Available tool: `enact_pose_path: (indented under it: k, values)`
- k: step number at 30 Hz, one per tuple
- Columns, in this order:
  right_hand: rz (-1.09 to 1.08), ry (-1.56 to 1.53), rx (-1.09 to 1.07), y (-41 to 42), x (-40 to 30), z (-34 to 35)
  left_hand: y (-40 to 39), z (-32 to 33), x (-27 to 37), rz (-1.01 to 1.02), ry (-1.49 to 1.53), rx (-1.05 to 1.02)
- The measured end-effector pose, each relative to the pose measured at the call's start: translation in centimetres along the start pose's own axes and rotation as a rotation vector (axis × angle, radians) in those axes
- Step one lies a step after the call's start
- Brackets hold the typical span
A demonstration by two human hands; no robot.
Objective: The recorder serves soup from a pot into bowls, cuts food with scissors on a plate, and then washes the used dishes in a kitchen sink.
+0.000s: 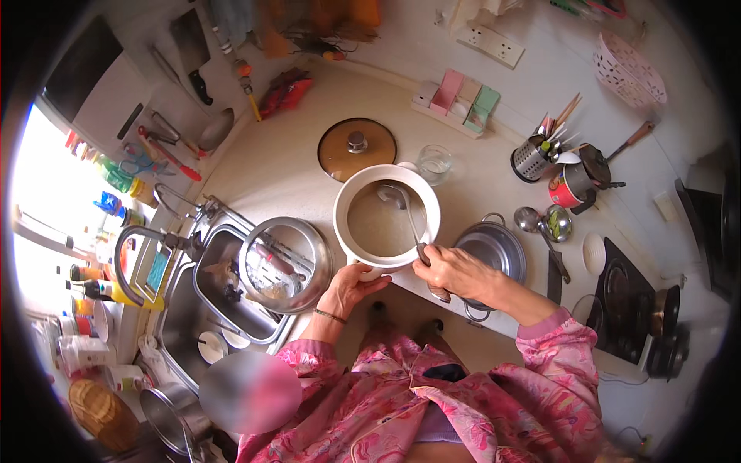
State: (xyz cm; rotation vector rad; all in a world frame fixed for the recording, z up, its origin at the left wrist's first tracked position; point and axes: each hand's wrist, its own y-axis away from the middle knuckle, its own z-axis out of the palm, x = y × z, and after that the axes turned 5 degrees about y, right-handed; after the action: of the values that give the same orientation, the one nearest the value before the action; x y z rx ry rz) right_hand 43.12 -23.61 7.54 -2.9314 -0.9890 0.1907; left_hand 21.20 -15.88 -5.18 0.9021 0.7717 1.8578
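A white pot [341,217] of cloudy, pale brownish liquid stands at the counter's front edge. My left hand [347,287] grips the pot's near handle. In my right hand [457,269] is the dark handle of a metal ladle [412,217], whose bowl dips into the liquid at the pot's far side. Behind the pot lies a brown glass lid [341,147] with a metal knob, and a drinking glass [434,164] stands beside the pot's far handle. An empty-looking grey metal pot [492,246] sits to the right, partly behind my right forearm.
At left, a glass lid with a steel rim [249,266] rests over the edge of a double sink [200,278]. Two metal ladles [543,223], a utensil holder [528,159] and a cooktop [619,307] are at right. Pastel spice boxes [457,101] stand against the wall.
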Motion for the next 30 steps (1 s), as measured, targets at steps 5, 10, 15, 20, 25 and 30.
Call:
enact_pose_path:
  k: [5, 10, 15, 20, 25, 30]
  values:
    - [0.041, 0.133, -0.051, 0.8, -1.1, -0.1, -0.4, -0.7, -0.3, 0.021, 0.050, -0.092]
    - [-0.172, 0.489, 0.079, 4.4, -4.0, -1.6, -0.6, -1.5, -1.1, 0.103, 0.131, -0.123]
    - [-0.077, 0.233, 0.227, 8.7, -5.1, -2.4, -0.7, -1.4, -1.3, 0.155, 0.146, -0.155]
    - [0.462, -0.500, 0.789, 15.6, -6.0, -5.0, -1.3, -1.9, -1.4, 0.173, 0.158, -0.130]
    - [0.769, -0.837, 1.118, 23.1, -7.3, -5.1, -1.7, -2.2, -1.5, 0.248, 0.089, -0.108]
    - [0.937, -0.952, 1.099, 26.7, -7.1, -1.4, -1.5, -1.8, -0.9, 0.195, 0.024, -0.024]
